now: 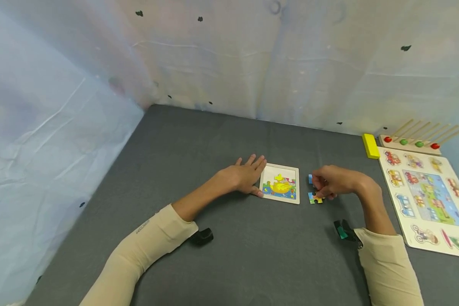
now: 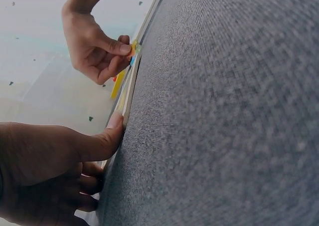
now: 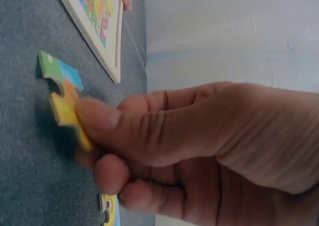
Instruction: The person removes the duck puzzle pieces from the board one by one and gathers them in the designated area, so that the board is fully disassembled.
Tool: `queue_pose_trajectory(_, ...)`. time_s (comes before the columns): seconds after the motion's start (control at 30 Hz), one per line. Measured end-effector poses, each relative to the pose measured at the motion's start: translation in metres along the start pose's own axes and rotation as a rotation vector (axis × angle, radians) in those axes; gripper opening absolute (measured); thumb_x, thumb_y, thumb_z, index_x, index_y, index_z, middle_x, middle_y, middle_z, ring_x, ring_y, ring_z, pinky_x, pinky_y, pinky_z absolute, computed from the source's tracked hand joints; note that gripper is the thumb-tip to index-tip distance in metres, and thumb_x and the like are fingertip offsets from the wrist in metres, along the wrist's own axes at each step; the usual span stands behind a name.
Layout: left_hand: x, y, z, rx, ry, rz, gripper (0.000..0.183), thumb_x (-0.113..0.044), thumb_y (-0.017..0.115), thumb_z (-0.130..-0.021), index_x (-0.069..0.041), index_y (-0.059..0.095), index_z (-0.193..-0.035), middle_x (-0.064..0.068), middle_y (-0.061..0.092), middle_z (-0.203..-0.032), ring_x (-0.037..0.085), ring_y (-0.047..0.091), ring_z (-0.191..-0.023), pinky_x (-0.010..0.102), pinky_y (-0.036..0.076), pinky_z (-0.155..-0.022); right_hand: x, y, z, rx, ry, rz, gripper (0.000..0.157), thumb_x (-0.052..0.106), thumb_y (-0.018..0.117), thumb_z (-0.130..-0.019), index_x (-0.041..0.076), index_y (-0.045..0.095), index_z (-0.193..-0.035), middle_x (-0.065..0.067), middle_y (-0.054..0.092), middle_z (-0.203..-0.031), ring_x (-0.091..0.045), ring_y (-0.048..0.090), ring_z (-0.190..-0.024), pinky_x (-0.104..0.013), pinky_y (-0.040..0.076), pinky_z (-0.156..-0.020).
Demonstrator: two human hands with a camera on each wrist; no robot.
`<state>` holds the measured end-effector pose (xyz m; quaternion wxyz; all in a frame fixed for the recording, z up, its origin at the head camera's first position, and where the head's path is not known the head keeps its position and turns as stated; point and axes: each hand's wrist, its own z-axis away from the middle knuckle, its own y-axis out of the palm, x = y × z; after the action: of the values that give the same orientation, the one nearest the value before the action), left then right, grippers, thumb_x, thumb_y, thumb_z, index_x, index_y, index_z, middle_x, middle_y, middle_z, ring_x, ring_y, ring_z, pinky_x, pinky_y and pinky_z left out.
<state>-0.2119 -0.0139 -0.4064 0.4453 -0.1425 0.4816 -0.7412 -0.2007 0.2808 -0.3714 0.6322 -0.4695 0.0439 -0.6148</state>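
Right of the tray (image 1: 298, 187): a puzzle piece (image 3: 62, 99) is pinched, tilted, by the right hand's (image 1: 336, 182) thumb and fingers; with only one end gripped, it could be dropped or twisted.
Tray's left edge: it is touched by the left hand (image 1: 245, 175), fingers spread; should that contact be eased, the tray could be skidded across the desk (image 1: 252, 255) by a push.
Beyond the pinched piece: a second piece (image 3: 112, 213) could be knocked by the nearby fingers.
Duck's eye: shown on that second piece by the right wrist view, hidden from the head view.
Tray's bare upper part: fully shown only from the head.
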Motion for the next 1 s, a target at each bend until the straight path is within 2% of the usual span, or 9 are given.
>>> queue_pose_trajectory(0.27,-0.001,0.0,-0.001,0.0,0.004,-0.002,0.107,-0.059,0.061,-0.099,-0.011,-0.006,-0.169,0.006,-0.012,-0.178,0.028,-0.01,-0.166,0.057,0.008,-0.134,0.0,0.001,0.001,0.014,0.08,0.009,0.023,0.014,0.077,-0.095,0.004,0.058,-0.086,-0.003,0.062,-0.071,-0.013,0.059,-0.06,-0.029,0.051,-0.059)
queue_pose_trajectory(0.47,-0.001,0.0,-0.001,0.0,0.002,-0.008,0.108,-0.059,0.061,-0.099,-0.011,-0.006,-0.169,0.006,-0.012,-0.178,0.028,-0.01,-0.166,0.057,0.008,-0.134,0.006,0.003,0.002,0.018,0.172,0.031,0.029,0.015,0.081,-0.092,0.004,0.054,-0.095,-0.004,0.06,-0.076,-0.015,0.06,-0.063,-0.031,0.051,-0.062)
queue_pose_trajectory(0.7,-0.001,-0.001,-0.001,-0.009,0.005,-0.021,0.107,-0.059,0.06,-0.1,-0.011,-0.005,-0.169,0.006,-0.011,-0.178,0.028,-0.009,-0.166,0.057,0.009,-0.134,0.01,0.005,0.001,0.016,0.182,0.133,0.022,0.015,0.081,-0.091,0.007,0.065,-0.078,-0.002,0.065,-0.067,-0.013,0.062,-0.059,-0.028,0.052,-0.061)
queue_pose_trajectory(1.0,-0.003,0.0,0.0,-0.012,-0.003,-0.025,0.107,-0.059,0.061,-0.099,-0.011,-0.003,-0.169,0.006,-0.01,-0.178,0.029,-0.007,-0.167,0.057,0.01,-0.134,0.01,0.007,0.001,0.039,0.238,0.13,0.024,0.02,0.079,-0.094,0.007,0.07,-0.076,-0.001,0.065,-0.064,-0.011,0.06,-0.059,-0.028,0.053,-0.061)
